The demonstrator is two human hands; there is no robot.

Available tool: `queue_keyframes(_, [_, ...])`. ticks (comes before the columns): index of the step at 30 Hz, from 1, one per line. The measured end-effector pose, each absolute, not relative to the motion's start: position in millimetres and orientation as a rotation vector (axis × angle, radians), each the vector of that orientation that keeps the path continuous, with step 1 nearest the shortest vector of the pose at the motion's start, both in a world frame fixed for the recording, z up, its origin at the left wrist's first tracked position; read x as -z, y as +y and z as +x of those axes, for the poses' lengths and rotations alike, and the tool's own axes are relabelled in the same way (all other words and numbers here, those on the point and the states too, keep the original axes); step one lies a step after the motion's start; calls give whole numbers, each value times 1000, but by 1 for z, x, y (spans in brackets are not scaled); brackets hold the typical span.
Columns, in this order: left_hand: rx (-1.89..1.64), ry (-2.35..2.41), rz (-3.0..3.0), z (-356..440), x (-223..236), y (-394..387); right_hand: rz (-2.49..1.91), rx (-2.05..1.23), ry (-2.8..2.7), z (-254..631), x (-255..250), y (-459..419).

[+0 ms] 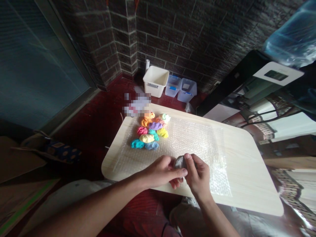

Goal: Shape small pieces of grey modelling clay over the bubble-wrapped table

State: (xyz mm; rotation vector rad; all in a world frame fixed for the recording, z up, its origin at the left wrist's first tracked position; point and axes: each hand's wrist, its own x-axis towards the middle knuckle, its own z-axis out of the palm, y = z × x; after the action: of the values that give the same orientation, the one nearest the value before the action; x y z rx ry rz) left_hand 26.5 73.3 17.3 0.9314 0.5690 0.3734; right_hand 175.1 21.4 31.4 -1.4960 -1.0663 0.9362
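Both hands meet over the near edge of a light wooden table [247,171]. My left hand [161,171] and my right hand [197,176] pinch a small grey lump of clay [180,162] between their fingers. A sheet of bubble wrap [195,138] covers the tabletop under them. Farther back on the sheet lies a cluster of several coloured clay lumps [150,131]: orange, purple, pink, yellow, teal and blue.
On the dark red floor by the brick wall stand a white basket [155,80] and two clear plastic boxes [181,88]. A glass door [37,65] is at the left, cardboard [14,158] lies at the lower left, and black furniture [237,79] stands at the right.
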Motion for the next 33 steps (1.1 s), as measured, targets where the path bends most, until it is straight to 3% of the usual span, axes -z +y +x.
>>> queue_keyframes(8, [-397,678,950,25,-20,75,-1499,-1104,-957,185,-27,24])
queue_keyframes(18, [-450,716,913,24,-24,82,-1466,-1074,-1061,190,-23,21])
queue_keyframes(33, [-500,832,1528,6,-21,90,-1606,-708,-2020,206,-36,21])
